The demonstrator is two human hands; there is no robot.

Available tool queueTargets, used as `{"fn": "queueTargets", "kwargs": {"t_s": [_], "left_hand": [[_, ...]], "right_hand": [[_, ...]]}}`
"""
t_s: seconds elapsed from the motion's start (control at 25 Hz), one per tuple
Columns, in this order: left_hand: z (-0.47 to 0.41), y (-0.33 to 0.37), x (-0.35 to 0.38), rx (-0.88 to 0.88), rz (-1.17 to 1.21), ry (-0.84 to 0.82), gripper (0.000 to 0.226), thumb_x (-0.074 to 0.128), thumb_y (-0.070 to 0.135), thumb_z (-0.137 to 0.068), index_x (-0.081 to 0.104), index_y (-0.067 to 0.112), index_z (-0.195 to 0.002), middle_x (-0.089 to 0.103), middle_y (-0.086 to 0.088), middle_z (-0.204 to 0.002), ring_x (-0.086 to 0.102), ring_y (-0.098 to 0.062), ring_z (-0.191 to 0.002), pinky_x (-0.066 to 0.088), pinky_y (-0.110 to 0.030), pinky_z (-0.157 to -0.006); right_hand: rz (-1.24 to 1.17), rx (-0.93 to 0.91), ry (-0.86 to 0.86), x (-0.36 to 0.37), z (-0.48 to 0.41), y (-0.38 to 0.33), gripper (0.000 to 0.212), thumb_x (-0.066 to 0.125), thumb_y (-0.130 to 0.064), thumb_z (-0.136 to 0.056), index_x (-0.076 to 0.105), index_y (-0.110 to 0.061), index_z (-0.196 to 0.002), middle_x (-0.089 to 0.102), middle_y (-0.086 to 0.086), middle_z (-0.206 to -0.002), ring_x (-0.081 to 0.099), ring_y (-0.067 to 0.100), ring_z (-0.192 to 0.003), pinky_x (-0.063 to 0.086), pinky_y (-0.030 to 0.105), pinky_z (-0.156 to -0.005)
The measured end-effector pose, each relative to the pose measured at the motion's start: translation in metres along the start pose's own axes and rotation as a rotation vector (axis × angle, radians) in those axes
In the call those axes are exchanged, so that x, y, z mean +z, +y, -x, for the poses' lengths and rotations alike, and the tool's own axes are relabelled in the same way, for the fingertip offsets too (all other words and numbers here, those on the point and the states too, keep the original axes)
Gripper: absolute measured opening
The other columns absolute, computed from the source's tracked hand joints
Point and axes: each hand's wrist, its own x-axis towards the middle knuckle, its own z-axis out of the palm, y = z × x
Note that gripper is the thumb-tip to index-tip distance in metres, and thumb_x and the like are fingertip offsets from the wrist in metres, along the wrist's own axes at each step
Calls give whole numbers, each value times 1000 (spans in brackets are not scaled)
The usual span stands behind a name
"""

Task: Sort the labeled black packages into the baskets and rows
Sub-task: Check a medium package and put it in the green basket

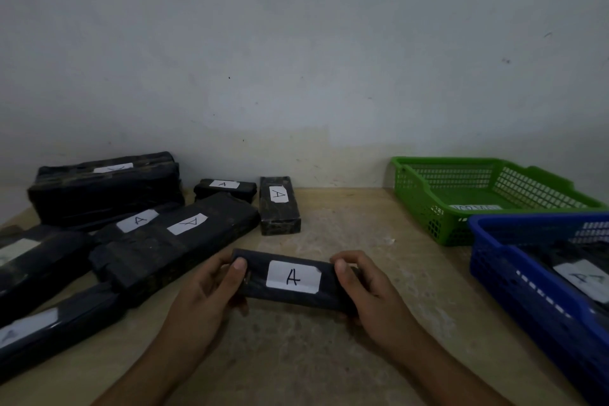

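Head: left grip [211,287], right grip [365,290] clasp package [293,277] ends; scuffed table [346,231], grey wall [296,59].

1. Light is dim and flat; the wall [296,43] is faintly brighter low at 12 o'clock.
2. Shadows on the table [346,224] are soft and weak.
3. Edges bend and smear: packages [49,336] at 8 o'clock and the blue basket [527,287] at 4 o'clock look soft.
4. The package [293,278] I hold reads sharp.

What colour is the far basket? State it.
The far basket is green; head view shows it.
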Motion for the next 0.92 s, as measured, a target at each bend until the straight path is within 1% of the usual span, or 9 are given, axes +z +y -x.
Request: {"fn": "queueTargets", "kwargs": {"t_s": [0.12,0.28,0.4,0.48,0.56,0.64,0.72,0.84,0.92], "left_hand": [[-2,-3,-2,-4,-14,51,29,57,33,-85,71,17,-105,75,-2,-98,70,-17,-93,51,-33,-82],[-1,-1,2,14,-102,128,19,59,17,-90,60,18,-109,70,1,-98,68,3,-81,52,-12,-60],[2,-3,6,94,-277,166,22,61,13,-90,51,17,-109,60,10,-102,63,13,-77,44,0,-57],[3,-1,7,124,-331,192,17,63,14,-89,53,14,-103,62,9,-99,65,2,-84,43,0,-58],[3,-2,6,130,-352,162,15,63,16,-89,58,19,-103,65,6,-105,65,-5,-95,44,0,-62],[4,-5,5,171,-364,104,24,68,25,-87,59,30,-109,59,8,-121,61,1,-105,43,1,-71],[8,-5,5,197,-348,-3,48,74,47,-77,53,40,-120,37,14,-142,52,8,-116,44,-3,-82],[14,-6,8,211,-406,-164,95,78,68,-52,38,48,-136,7,29,-152,37,5,-133,43,-20,-99],[20,-4,15,246,-461,-224,87,72,65,-62,35,48,-139,10,27,-155,28,8,-137,39,-14,-103]], "right_hand": [[-173,21,27,-1,-1,-2,28,61,-29,-87,52,-16,-110,74,7,-97,71,10,-76,52,18,-61],[-282,-41,128,-1,-1,-5,23,65,1,-86,47,-5,-97,71,15,-91,65,3,-60,49,15,-52],[-398,-90,50,0,-2,-4,42,72,-9,-79,55,-16,-117,72,14,-103,72,15,-83,57,25,-67],[-505,-57,-126,1,0,0,60,83,-26,-73,60,-25,-128,70,10,-118,69,24,-102,58,36,-83],[-586,1,-213,5,0,3,63,89,-31,-60,69,-24,-120,69,10,-122,68,28,-103,58,39,-82],[-554,-17,-172,9,-1,5,58,89,-33,-60,73,-18,-114,69,12,-122,67,32,-106,57,45,-85],[-493,-65,-87,12,0,4,46,86,-36,-64,74,-10,-101,70,11,-121,66,36,-108,57,47,-83],[-504,-87,-32,15,5,-4,11,77,-20,-77,68,-15,-75,69,7,-123,68,34,-106,57,32,-68],[-482,-121,-39,19,8,-3,9,74,-10,-80,66,-14,-82,68,6,-124,67,25,-110,57,30,-77]]}}
